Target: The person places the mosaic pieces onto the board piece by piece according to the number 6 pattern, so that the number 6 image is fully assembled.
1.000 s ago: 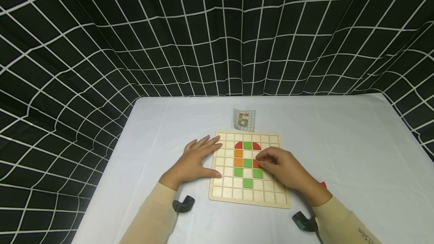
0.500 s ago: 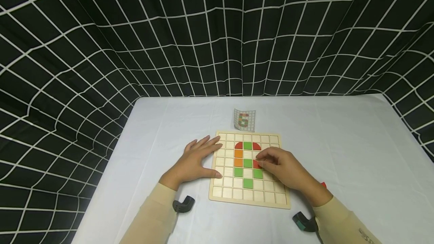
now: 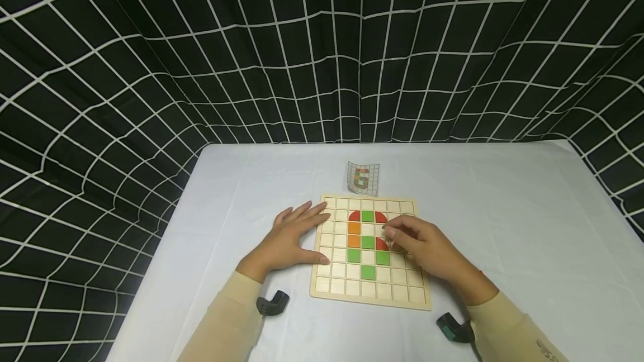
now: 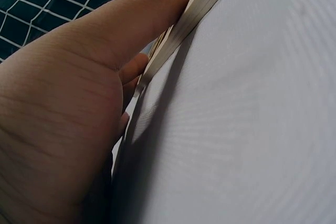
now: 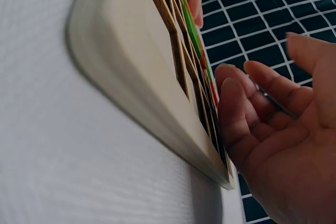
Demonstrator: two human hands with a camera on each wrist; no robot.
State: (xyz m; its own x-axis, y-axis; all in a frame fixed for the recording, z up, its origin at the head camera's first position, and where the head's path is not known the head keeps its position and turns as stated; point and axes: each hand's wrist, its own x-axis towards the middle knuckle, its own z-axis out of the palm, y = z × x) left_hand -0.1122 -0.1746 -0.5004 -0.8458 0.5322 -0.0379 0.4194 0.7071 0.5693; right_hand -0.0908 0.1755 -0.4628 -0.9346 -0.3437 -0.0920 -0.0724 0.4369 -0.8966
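A light wooden grid board (image 3: 334, 285) lies on the table, with green squares (image 3: 368, 272), orange squares (image 3: 354, 228) and red rounded corner tiles (image 3: 380, 217) in its cells. My left hand (image 3: 282, 247) rests at the board's left edge, fingers spread and fairly straight; the left wrist view has the thumb on the wooden edge (image 4: 181, 32). Over the board's right side is my right hand (image 3: 425, 247), fingers loosely bent and holding nothing. Just left of its fingertips, a red corner tile (image 3: 380, 244) sits in a cell beside a green square.
Behind the board stands a small curled card (image 3: 363, 178) printed with a coloured grid pattern. Dark wrist-worn devices are by the left wrist (image 3: 273, 303) and the right wrist (image 3: 454, 328). A black curtain with white grid lines (image 3: 322, 60) surrounds the white table (image 3: 503, 194).
My right hand has come off the red corner tile and shifted slightly right and up, so more of the tile shows. The left hand has stayed where it was.
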